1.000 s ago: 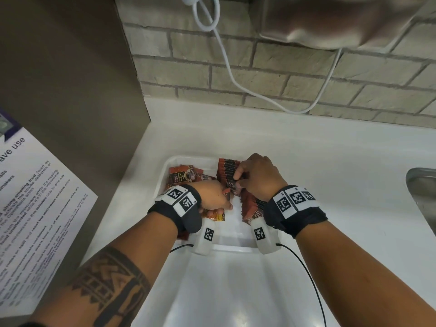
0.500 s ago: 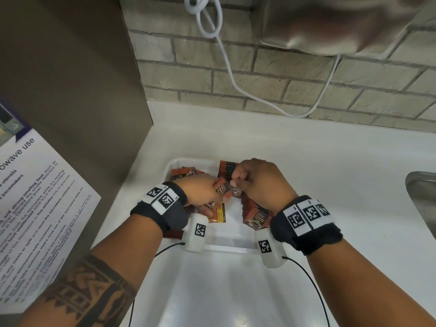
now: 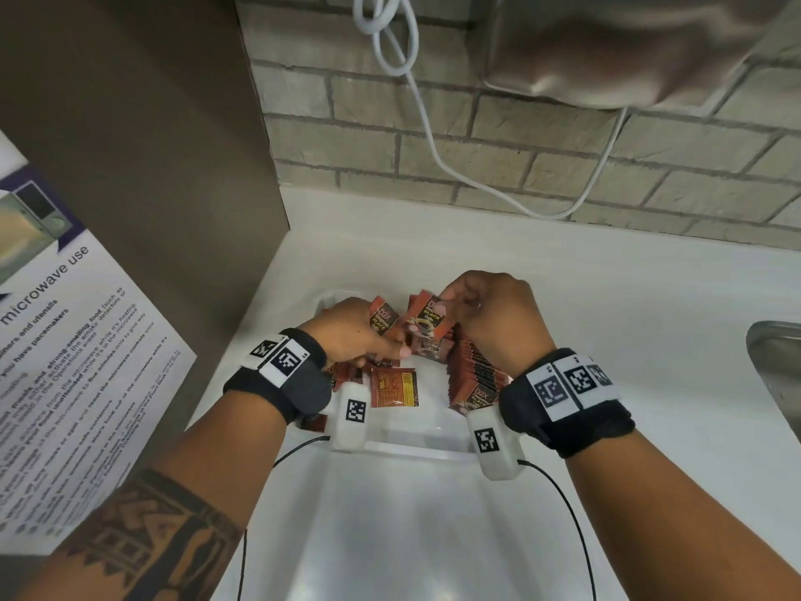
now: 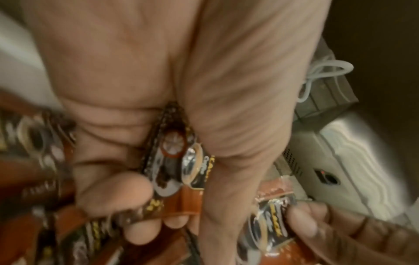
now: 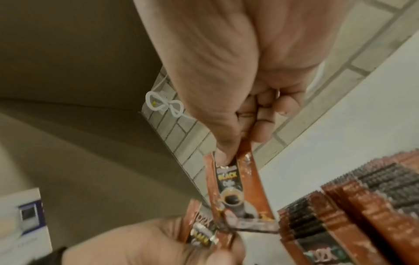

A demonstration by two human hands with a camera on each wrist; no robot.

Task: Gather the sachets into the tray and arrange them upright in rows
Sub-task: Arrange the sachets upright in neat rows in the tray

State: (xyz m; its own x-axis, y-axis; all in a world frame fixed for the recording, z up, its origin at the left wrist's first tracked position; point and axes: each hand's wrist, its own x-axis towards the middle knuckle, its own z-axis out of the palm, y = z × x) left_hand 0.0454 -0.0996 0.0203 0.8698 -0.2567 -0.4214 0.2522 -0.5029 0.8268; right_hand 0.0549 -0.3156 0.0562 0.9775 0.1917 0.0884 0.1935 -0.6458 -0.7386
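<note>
At the centre of the head view, the right hand (image 3: 490,314) pinches one sachet (image 3: 427,325) by its top edge above the white tray (image 3: 403,444) on the bench (image 3: 607,340), while the left hand (image 3: 346,336) beside it grips another sachet (image 3: 383,319), with a row of upright sachets (image 3: 474,375) along the tray's right side.

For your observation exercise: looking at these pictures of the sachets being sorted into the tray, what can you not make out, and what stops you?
- Head view: loose sachets under the left hand are hidden by it and the wristband.
- Head view: the tray near rim is partly covered by the wrist cameras.
- Left wrist view: print on the held sachet is motion-blurred.
- Right wrist view: the upright row is cut off by the frame's edge, so no count.
</note>
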